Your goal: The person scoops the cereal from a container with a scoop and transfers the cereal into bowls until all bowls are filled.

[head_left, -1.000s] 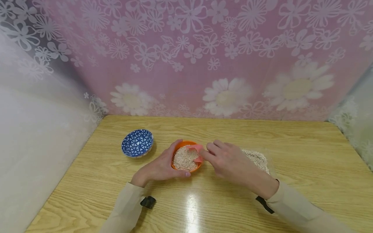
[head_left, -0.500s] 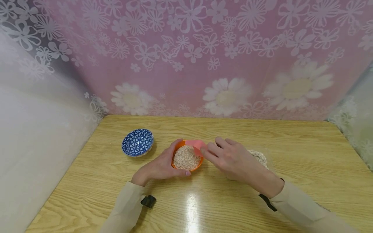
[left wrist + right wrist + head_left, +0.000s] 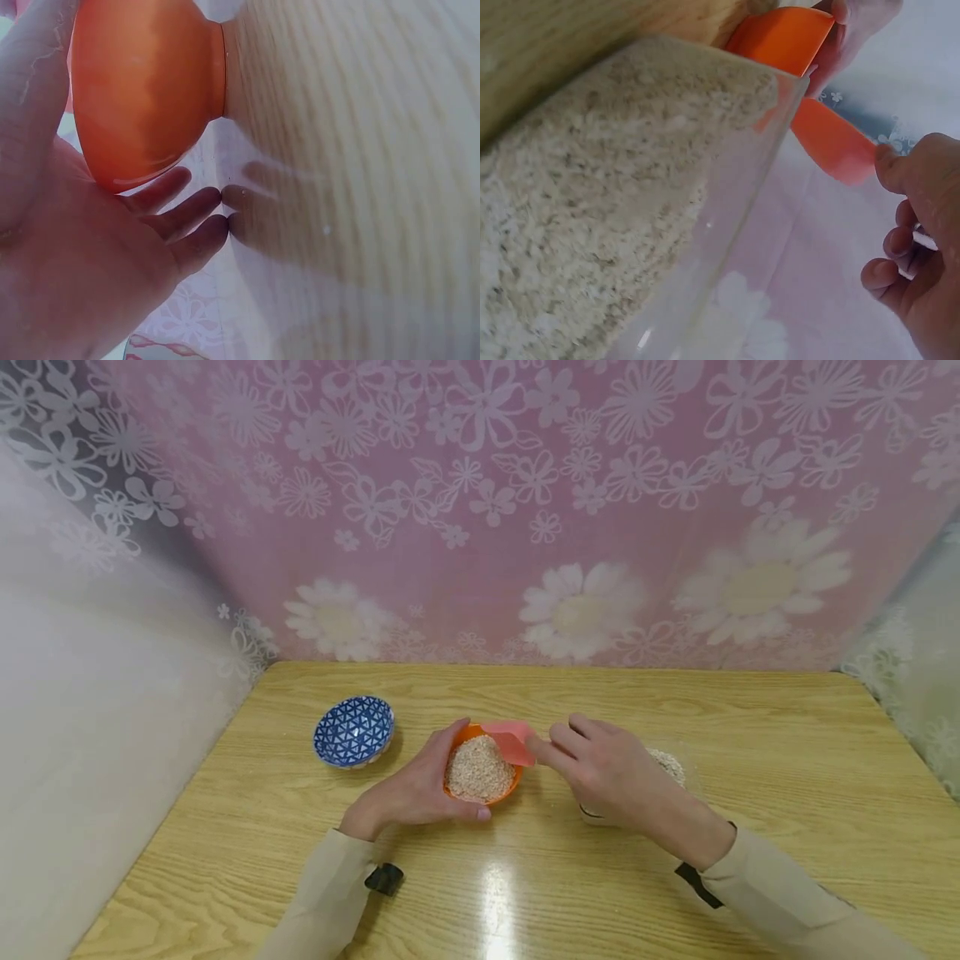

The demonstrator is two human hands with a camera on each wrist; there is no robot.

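An orange bowl (image 3: 139, 82) stands on the table, heaped with pale flakes like oats (image 3: 478, 770). My left hand (image 3: 416, 789) holds it from the left, thumb at the near side and fingers at the far side. Over the bowl's right rim is a pink scoop (image 3: 513, 746), tilted, its mouth toward the flakes. My right hand (image 3: 622, 777) pinches the scoop's handle end between thumb and finger; the other fingers are loosely curled. Beneath that hand, a clear container (image 3: 761, 187) of the same flakes (image 3: 592, 202) is largely hidden in the head view.
A blue-and-white patterned bowl (image 3: 354, 731) stands left of the orange bowl, with nothing visible in it. The wooden table (image 3: 420, 893) reaches back to a pink flowered curtain (image 3: 450, 568). Paler curtain hangs at both sides.
The scoop has risen out of the flakes in the bowl to its right rim. My right hand has shifted slightly right with it. The left hand and the bowl stay in place.
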